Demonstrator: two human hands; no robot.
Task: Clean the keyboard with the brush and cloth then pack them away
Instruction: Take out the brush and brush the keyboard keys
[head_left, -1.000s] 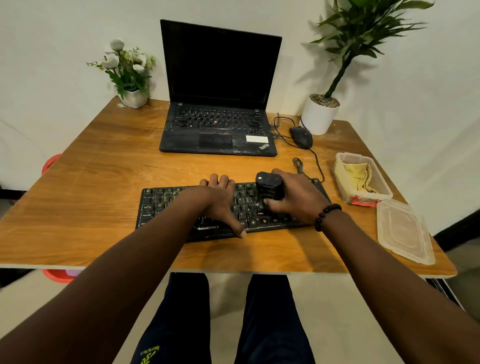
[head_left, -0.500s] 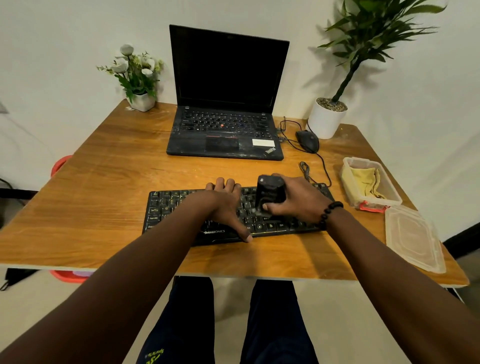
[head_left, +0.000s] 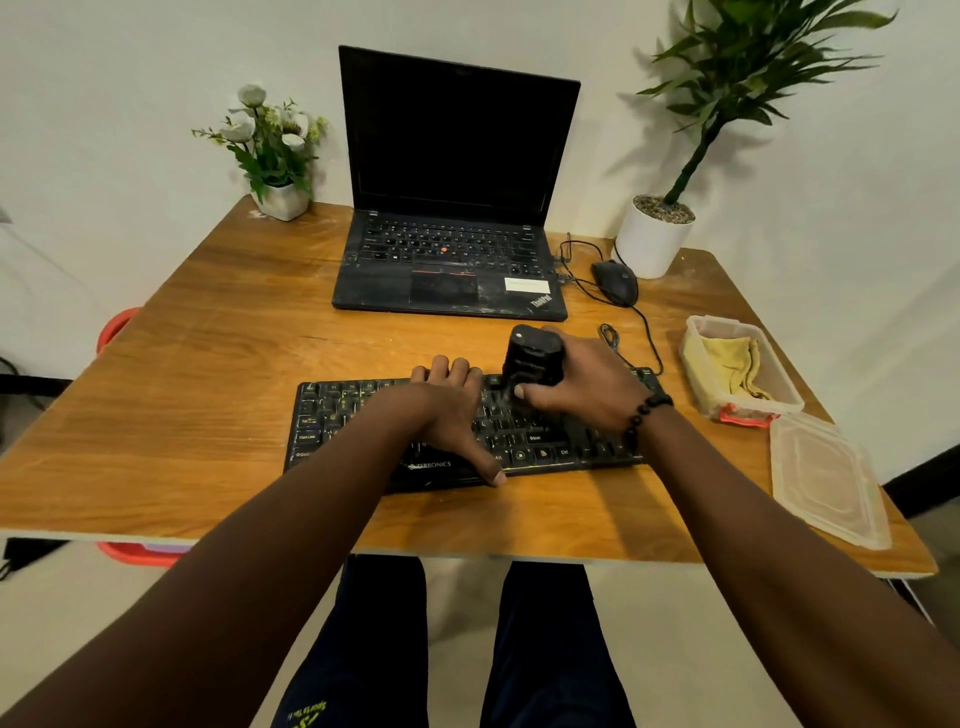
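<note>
Keyboard lies flat near the front edge of the tabletop, in front of the open laptop. The left hand rests palm-down across its middle keys, fingers spread and gripping nothing, seemingly pinning it in place. The right hand has its fingers wrapped around the black brush, held upright with its lower end down on the keys right of centre; whether the bristles touch cannot be told for sure. So the brushing step looks to be in hand, with no telling how much of the key area is already covered. The yellow cloth sits crumpled inside the open plastic container at the right of the tabletop, and the lid lies beside it, nearer the front. By that judgement the wiping is not yet done, and packing brush and cloth away and closing the container remain.
</note>
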